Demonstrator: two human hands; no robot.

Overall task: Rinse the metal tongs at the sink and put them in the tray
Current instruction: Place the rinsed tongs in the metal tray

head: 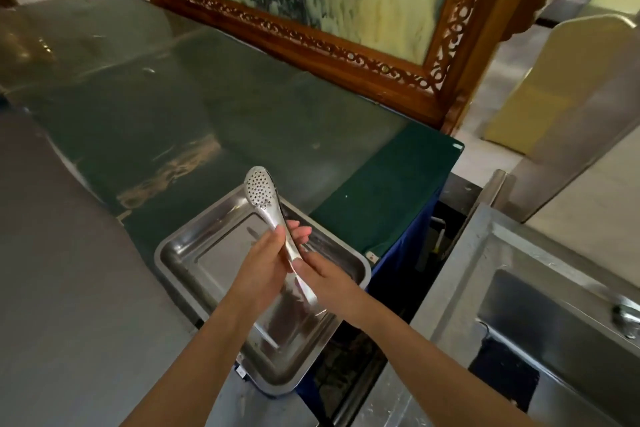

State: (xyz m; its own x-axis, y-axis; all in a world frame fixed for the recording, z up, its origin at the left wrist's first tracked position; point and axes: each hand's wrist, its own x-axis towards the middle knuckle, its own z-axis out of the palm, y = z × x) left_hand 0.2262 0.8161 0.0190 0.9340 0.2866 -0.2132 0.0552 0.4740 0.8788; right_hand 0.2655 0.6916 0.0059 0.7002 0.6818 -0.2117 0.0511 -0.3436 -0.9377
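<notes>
Above the shallow rectangular steel tray [180, 253], both hands grip the perforated metal tongs [268, 211], left hand [265, 263] closed round the shaft and right hand [325, 274] apparently pinching near the hinge end, seemingly to lower them in.

Tongs [273, 218] above tray [180, 250], sink [519, 253] right.
</notes>
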